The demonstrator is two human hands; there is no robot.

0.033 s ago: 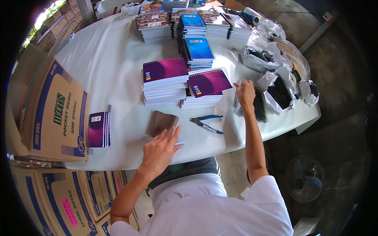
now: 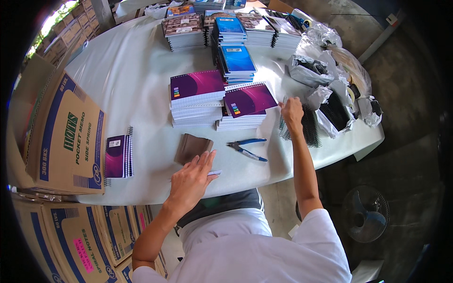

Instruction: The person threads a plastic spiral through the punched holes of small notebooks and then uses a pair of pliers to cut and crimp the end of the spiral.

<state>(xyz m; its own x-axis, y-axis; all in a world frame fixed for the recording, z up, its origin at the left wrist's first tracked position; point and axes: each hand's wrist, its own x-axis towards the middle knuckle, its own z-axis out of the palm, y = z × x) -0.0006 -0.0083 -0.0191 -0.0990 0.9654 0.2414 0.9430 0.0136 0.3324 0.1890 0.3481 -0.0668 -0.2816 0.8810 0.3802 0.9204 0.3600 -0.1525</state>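
Observation:
My left hand [image 2: 191,178] lies with its fingers stretched out over a small paper pad [image 2: 214,173], of which only a white edge shows. Its fingertips reach the near edge of a brown block [image 2: 192,148]. My right hand [image 2: 292,113] is closed in a pinch at the upper end of a spiral binding coil [image 2: 283,125], beside a pile of dark coils [image 2: 310,126]. Blue-handled pliers [image 2: 248,148] rest on the table between my hands. Beyond them, a loose purple notebook [image 2: 250,99] lies tilted on a stack, next to a taller purple stack [image 2: 197,92].
A large open carton [image 2: 71,137] stands at the left, with finished purple notebooks [image 2: 117,155] beside it. Blue spiral notebooks [image 2: 238,59] are piled farther back. Paper-wrapped coil bundles [image 2: 336,111] sit at the right edge. A fan [image 2: 365,213] stands below right.
My right hand has dipped very slightly at the coil. My left hand has stayed in place.

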